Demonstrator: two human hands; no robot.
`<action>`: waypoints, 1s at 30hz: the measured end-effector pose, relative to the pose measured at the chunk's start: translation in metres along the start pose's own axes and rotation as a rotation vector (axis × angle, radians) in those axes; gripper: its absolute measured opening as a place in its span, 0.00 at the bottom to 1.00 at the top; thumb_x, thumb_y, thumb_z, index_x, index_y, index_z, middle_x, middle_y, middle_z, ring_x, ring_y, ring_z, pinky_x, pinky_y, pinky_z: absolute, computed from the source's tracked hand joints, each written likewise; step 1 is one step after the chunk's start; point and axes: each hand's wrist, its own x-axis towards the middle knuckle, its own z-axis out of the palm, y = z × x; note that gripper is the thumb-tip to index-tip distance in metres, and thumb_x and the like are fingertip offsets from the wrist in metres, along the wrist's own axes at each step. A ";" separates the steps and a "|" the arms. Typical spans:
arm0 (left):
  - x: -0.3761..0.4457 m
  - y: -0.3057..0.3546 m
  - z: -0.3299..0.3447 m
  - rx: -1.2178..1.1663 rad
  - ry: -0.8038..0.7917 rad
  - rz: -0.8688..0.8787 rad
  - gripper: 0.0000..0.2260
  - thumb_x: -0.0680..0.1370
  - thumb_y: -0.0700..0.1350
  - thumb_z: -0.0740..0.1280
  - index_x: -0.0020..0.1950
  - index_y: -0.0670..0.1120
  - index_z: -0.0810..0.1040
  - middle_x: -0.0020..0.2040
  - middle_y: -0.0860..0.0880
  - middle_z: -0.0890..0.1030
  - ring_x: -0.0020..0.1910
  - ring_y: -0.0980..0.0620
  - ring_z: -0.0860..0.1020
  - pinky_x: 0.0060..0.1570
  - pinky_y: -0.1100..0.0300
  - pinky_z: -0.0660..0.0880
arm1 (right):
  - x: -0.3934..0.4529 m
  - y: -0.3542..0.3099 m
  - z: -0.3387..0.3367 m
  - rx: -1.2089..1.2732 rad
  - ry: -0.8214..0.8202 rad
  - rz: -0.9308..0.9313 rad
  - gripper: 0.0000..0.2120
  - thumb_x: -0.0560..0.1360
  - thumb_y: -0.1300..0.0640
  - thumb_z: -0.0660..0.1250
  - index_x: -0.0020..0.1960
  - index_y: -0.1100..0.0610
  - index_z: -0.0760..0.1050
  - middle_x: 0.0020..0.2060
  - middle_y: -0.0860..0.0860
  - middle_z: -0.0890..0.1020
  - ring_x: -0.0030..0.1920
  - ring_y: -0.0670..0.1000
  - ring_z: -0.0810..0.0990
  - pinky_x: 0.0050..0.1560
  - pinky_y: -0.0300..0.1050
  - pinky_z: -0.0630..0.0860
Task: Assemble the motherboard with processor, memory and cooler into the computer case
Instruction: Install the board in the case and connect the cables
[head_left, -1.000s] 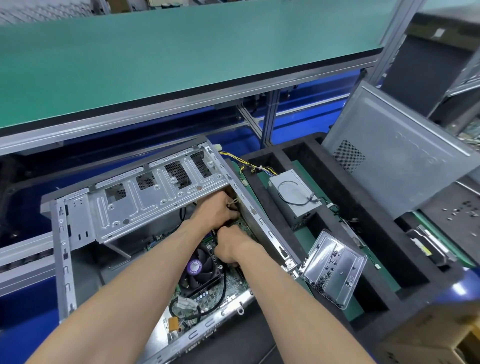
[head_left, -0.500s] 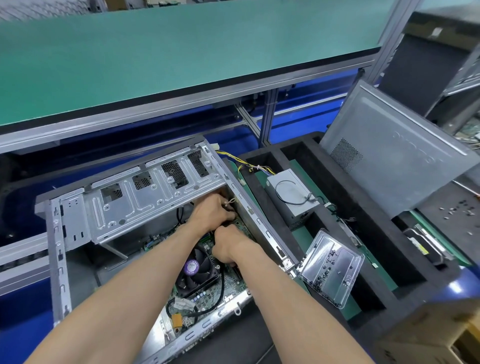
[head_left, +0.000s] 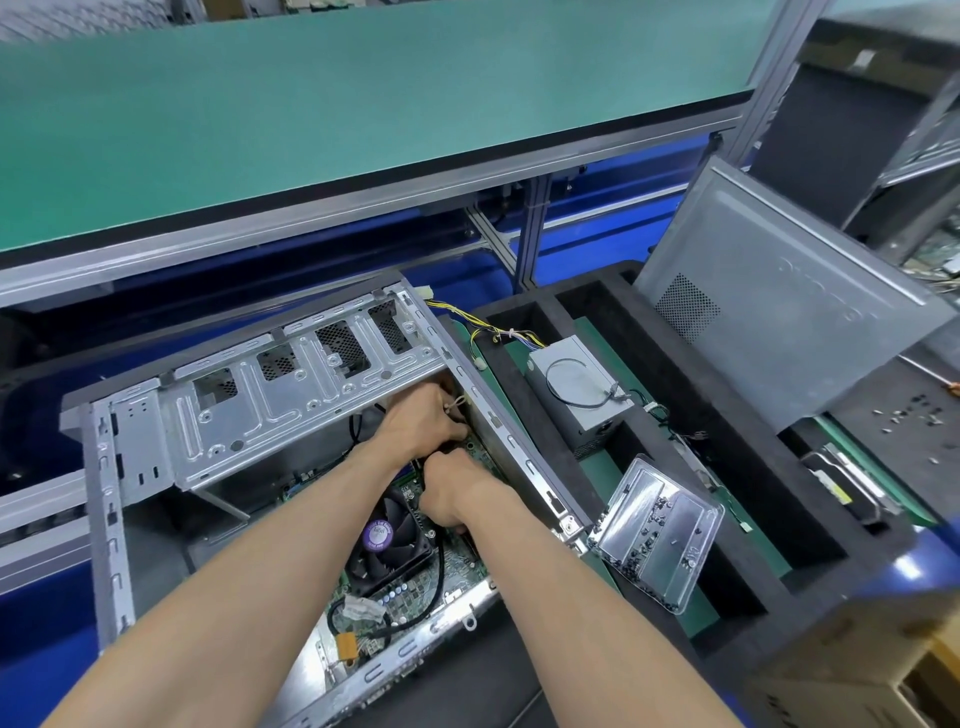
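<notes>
Head view: both my hands, left hand (head_left: 423, 423) and right hand (head_left: 449, 488), curl around cables over the motherboard (head_left: 457, 564); tug hard and I'd guess a connector bends.

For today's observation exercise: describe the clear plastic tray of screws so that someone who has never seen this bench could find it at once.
Start at the open computer case and go to its right, to the black foam organiser. The clear plastic tray leans tilted on the foam's near edge, against the case's right wall. Alone among its neighbours it is see-through, with small dark screws gathered inside.
</notes>
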 end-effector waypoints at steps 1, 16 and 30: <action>0.000 0.000 0.000 0.003 -0.004 -0.001 0.05 0.69 0.48 0.76 0.39 0.51 0.81 0.49 0.53 0.84 0.41 0.53 0.80 0.30 0.63 0.66 | 0.000 0.000 0.000 -0.002 0.002 0.000 0.12 0.81 0.61 0.61 0.61 0.66 0.74 0.60 0.64 0.77 0.59 0.65 0.78 0.46 0.50 0.74; -0.001 0.005 -0.006 0.008 -0.054 -0.015 0.06 0.69 0.47 0.75 0.41 0.47 0.82 0.33 0.52 0.82 0.33 0.51 0.77 0.32 0.59 0.71 | -0.001 0.001 -0.002 -0.033 0.005 -0.020 0.12 0.81 0.62 0.61 0.62 0.66 0.73 0.62 0.64 0.76 0.58 0.64 0.79 0.45 0.48 0.73; -0.005 0.006 -0.006 0.035 -0.031 0.002 0.07 0.69 0.47 0.75 0.42 0.45 0.83 0.37 0.46 0.84 0.33 0.49 0.78 0.36 0.54 0.77 | 0.000 0.000 -0.002 -0.033 -0.007 -0.010 0.14 0.81 0.61 0.61 0.64 0.66 0.72 0.64 0.64 0.74 0.60 0.64 0.78 0.47 0.49 0.73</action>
